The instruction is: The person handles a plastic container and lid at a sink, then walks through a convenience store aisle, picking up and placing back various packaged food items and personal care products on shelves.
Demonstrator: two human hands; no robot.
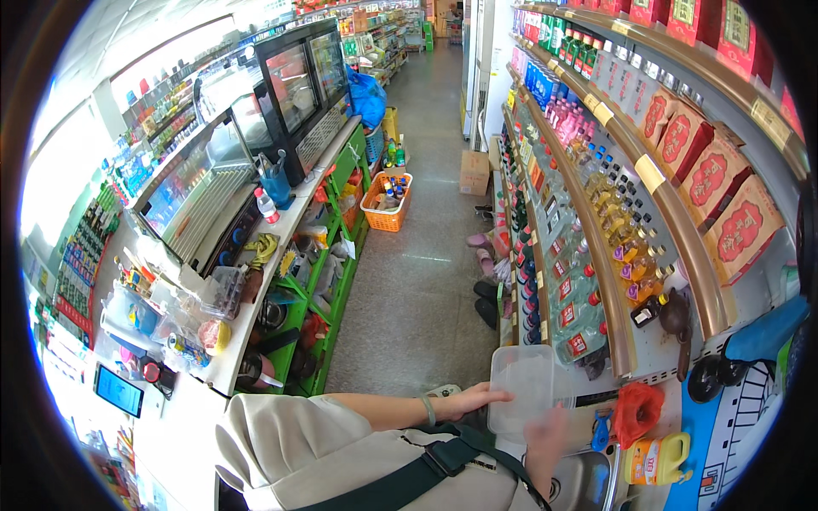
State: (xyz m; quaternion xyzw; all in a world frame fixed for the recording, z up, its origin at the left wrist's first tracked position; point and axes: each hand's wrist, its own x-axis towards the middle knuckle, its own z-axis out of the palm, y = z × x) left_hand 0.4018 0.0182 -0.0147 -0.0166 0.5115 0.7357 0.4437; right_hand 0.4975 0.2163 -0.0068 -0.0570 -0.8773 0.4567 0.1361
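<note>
Okay, so I've got a clear plastic container (515,379) held out in front of me, just beside the near end of the shelf (626,336). My left hand (467,404) has its left edge pinched, thumb lying over the side. My right hand (545,439) is down by the lower right part, but it's a blur, so I can't tell if those fingers are gripping anything.

Honestly, what worries me is that one-sided hold. If the right isn't really supporting it, I reckon the thing could tip or slide toward the metal sink (588,479). Thin, smooth plastic won't give much grip, especially with damp fingers. Swing it too far right and it might clip the glass bottles (573,317) with red caps, which sit close by.

As for clutter, a red plastic bag (636,410) and a yellow jug (645,462) crowd the space to the right, with a small blue thing (601,432) next to the bag. The dark strap (447,458) across my front could snag a sleeve. Further up the aisle there are dark shoes (486,312), an orange basket (383,221) and a cardboard box (475,173) to trip on. The left tabletop (228,364) is packed too.
</note>
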